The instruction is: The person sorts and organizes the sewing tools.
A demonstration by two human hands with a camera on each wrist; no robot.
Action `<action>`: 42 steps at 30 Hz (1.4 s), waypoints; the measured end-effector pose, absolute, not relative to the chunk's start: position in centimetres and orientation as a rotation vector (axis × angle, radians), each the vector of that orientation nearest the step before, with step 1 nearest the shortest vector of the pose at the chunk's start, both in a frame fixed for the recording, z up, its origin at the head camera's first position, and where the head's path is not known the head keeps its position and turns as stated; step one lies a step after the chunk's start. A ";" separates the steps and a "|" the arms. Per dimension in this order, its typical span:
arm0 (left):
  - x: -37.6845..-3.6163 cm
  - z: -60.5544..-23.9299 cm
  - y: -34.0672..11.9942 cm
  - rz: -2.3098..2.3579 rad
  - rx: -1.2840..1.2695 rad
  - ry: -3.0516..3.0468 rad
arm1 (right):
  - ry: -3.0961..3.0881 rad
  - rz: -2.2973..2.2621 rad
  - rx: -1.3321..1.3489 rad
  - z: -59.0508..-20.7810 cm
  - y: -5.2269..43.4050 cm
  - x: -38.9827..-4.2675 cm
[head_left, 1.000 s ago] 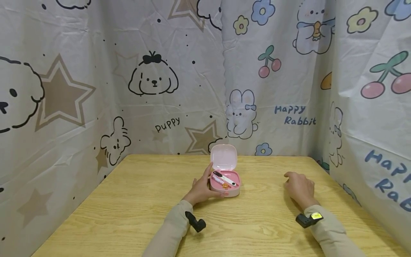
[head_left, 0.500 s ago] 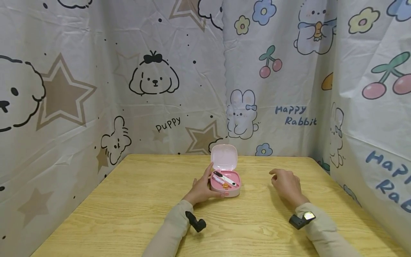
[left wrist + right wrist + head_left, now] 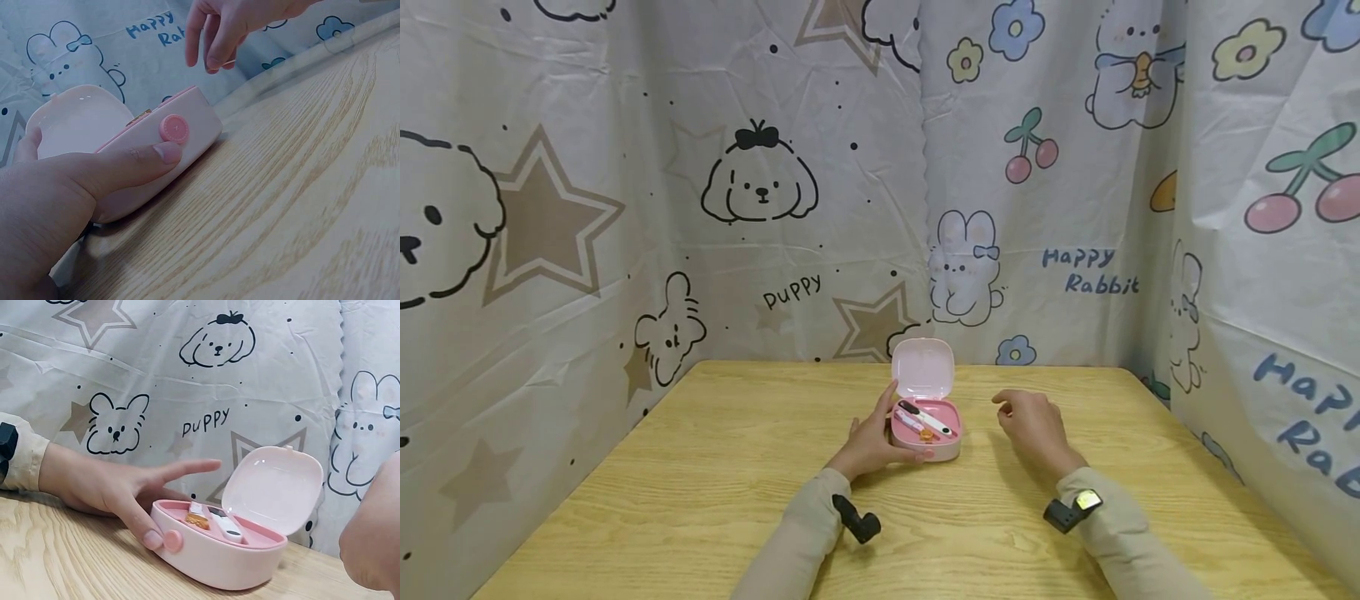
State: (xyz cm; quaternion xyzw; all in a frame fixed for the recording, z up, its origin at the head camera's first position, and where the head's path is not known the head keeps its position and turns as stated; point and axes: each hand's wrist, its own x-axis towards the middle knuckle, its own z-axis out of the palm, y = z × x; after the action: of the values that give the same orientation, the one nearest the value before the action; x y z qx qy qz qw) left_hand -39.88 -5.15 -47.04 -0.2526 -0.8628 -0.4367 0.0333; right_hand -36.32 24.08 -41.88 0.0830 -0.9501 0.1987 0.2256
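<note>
A small pink box stands open at the middle of the wooden table, its lid tipped up at the back. Inside lie a white tool with a black tip, a pink stick and a small orange piece. My left hand holds the box from the left, thumb along the front wall beside a round pink button, forefinger up the far side. My right hand hovers just right of the box with loosely curled fingers, holding nothing. The right wrist view shows the box and the left hand.
Printed cartoon curtains close in the table at the back and on both sides. Bare wood stretches to the left, right and front of the box. A small black camera sits on each wrist.
My right hand has slid left across the table from the right side until it is close to the box. The left hand and the box have stayed still.
</note>
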 end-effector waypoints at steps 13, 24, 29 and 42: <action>-39.9 -47.0 -5.2 -1.336 -0.766 -2.668 | -2.652 0.524 0.313 -40.6 20.7 -36.9; -39.7 -46.8 -5.3 -1.321 -0.771 -2.655 | -2.682 0.558 0.380 -40.6 18.2 -38.2; -39.8 -47.1 -5.2 -1.302 -0.765 -2.667 | -2.719 0.606 0.376 -40.7 17.3 -38.6; -39.7 -47.0 -5.3 -1.286 -0.780 -2.662 | -2.738 0.460 0.413 -41.0 15.4 -39.7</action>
State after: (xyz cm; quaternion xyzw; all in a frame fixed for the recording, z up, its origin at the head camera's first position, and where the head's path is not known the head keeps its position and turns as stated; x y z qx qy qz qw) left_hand -39.73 -5.29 -46.99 -0.2549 -0.8699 -0.4201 0.0421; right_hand -39.67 15.40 -41.01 0.1451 -0.9618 0.1616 0.1664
